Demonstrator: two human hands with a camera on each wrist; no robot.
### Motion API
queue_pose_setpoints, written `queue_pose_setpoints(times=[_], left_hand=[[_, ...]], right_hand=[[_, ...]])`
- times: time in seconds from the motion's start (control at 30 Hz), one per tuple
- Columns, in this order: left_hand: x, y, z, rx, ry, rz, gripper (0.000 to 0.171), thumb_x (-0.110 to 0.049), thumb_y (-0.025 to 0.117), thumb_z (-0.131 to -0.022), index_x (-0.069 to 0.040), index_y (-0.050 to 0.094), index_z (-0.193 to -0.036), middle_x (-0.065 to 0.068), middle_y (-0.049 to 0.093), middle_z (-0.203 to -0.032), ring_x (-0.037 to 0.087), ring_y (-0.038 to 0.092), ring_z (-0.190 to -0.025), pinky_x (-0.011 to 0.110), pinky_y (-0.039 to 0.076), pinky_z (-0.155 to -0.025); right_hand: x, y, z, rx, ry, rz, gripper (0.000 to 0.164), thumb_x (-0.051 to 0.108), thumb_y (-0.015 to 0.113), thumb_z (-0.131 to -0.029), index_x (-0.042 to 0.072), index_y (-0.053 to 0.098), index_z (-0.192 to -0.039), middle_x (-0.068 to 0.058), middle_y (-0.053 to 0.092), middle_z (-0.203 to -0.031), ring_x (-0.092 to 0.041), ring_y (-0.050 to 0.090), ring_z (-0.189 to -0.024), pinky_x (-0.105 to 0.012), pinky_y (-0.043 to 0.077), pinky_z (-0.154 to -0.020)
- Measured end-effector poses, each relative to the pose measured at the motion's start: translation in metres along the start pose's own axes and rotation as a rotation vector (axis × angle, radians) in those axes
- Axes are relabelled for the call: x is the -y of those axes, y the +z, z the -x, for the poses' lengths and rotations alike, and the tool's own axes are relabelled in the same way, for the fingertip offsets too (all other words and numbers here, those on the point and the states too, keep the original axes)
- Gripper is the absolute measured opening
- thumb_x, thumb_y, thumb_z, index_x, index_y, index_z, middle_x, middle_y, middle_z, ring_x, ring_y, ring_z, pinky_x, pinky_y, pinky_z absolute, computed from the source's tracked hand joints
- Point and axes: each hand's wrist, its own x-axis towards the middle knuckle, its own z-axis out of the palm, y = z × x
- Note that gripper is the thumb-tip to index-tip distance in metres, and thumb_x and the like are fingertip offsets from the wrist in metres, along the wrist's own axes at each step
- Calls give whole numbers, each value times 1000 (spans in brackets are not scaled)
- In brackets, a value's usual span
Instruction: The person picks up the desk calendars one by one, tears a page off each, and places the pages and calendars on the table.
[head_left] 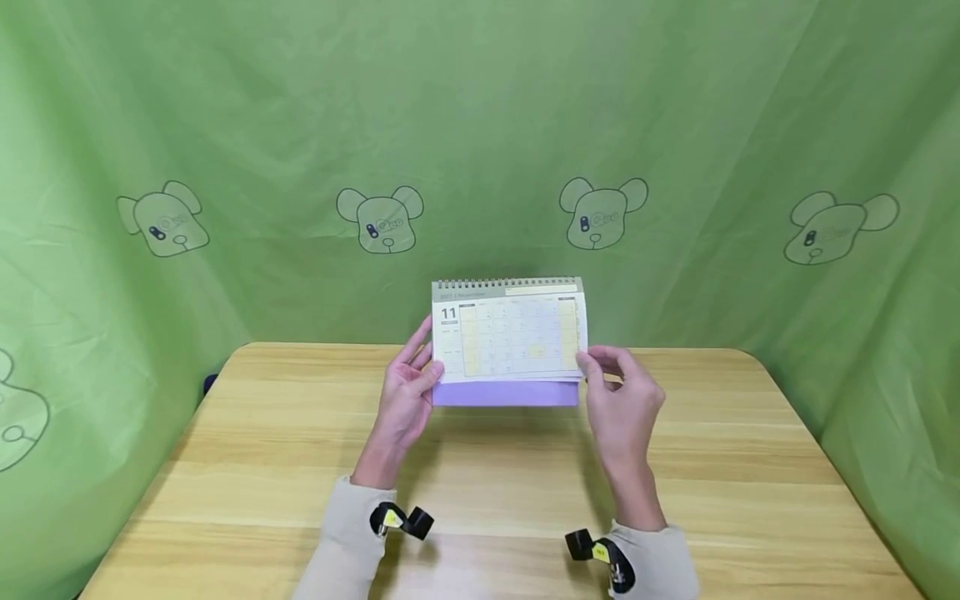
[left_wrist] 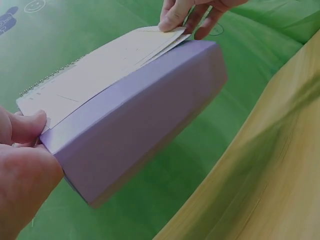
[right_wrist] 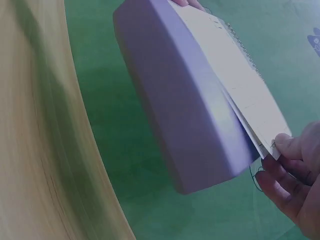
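Observation:
A spiral-bound desk calendar (head_left: 517,337) with a purple base (head_left: 506,394) is held up above the table, its page marked 11 facing me. My left hand (head_left: 405,396) grips its left side, thumb on the front at the lower left corner of the pages. With thumb and fingers, my right hand (head_left: 624,408) pinches the lower right corner of the pages. In the right wrist view, those pages (right_wrist: 245,90) stand slightly away from the purple base (right_wrist: 175,100) at that corner. The wire binding (left_wrist: 55,75) runs along the top edge.
Below the calendar lies a light wooden table (head_left: 262,467). A green curtain (head_left: 480,100) printed with bear heads hangs behind and at both sides. A small dark object (head_left: 210,383) shows at the table's left edge. Cameras are strapped to both wrists.

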Motion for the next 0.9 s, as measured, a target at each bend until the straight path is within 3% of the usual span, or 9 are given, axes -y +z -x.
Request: queue_pose_setpoints(times=[0.13, 0.23, 0.37, 0.5, 0.63, 0.9], left_hand=[[0, 0, -1, -15, 18, 1, 68, 20, 41, -97, -10, 38, -158, 19, 50, -152, 28, 64, -124, 41, 53, -103], [0, 0, -1, -13, 21, 6, 68, 20, 40, -97, -10, 38, -158, 20, 48, -153, 28, 63, -126, 40, 52, -105], [0, -1, -2, -19, 26, 10, 69, 20, 39, -97, -10, 36, -159, 20, 45, -156, 28, 60, -129, 39, 51, -106], [-1, -2, -2, -30, 33, 17, 69, 21, 37, -97, -10, 36, -159, 21, 44, -156, 27, 60, -129, 38, 51, -107], [-2, -2, -2, -33, 33, 29, 68, 21, 37, -97, -10, 37, -158, 20, 46, -155, 28, 60, -129, 39, 51, -106], [-2, -3, -2, -44, -8, 68, 68, 21, 38, -97, -8, 36, -158, 22, 44, -156, 29, 58, -132, 37, 50, -108]], right_hand=[[1, 0, 0, 34, -49, 13, 19, 4, 80, -89, -4, 74, -105, -14, 76, -92, -26, 74, -83, -9, 57, -72], [1, 0, -1, 78, -93, 25, 27, 0, 80, -87, -5, 71, -113, -16, 74, -94, -28, 72, -86, -19, 60, -78], [3, 0, -2, 156, -191, 32, 52, 0, 86, -81, 0, 66, -129, -16, 69, -101, -29, 68, -92, -32, 61, -84], [7, 1, 0, 255, -248, 47, 69, 5, 92, -74, 7, 64, -137, -17, 61, -115, -28, 62, -100, -27, 56, -87], [10, 3, 2, 292, -258, 94, 61, 6, 92, -73, 7, 70, -130, -20, 55, -123, -30, 56, -110, -30, 52, -89], [6, 7, 3, 236, -347, 86, 40, 5, 87, -78, 4, 77, -116, -22, 49, -149, -37, 44, -138, -51, 53, -100]])
